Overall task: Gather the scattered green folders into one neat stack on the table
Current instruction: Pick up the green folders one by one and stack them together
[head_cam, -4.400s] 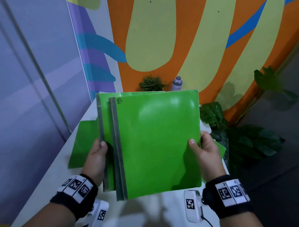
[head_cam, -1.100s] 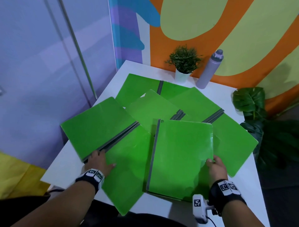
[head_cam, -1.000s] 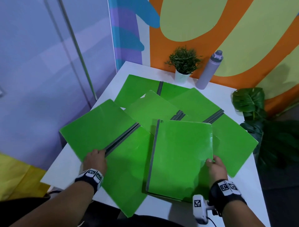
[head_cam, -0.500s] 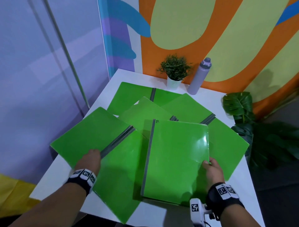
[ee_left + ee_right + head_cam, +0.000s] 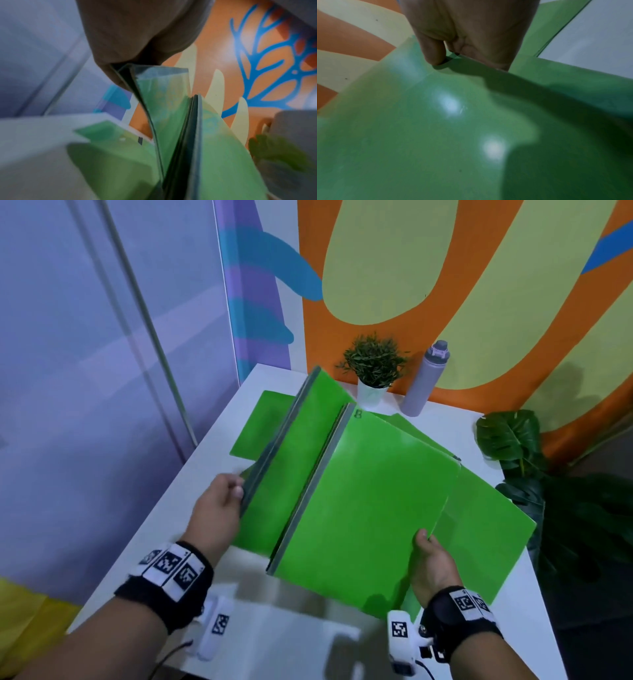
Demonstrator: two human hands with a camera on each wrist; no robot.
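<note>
The left hand (image 5: 219, 508) pinches the grey spine edge of a tilted folder (image 5: 294, 460), thumb on top and the other fingers hidden beneath. The right hand (image 5: 432, 565) pinches the near right edge of the front folder (image 5: 370, 508), thumb (image 5: 433, 54) pressed on its glossy cover, the remaining fingers hidden under it. Both folders are lifted above the table (image 5: 274, 635), the tilted one partly behind the front one, spines to the left. More green folders (image 5: 486, 529) lie flat on the table under and beyond them. At the table's far edge stand a small potted plant (image 5: 373, 368) and, just right of it, a grey bottle (image 5: 424, 381).
</note>
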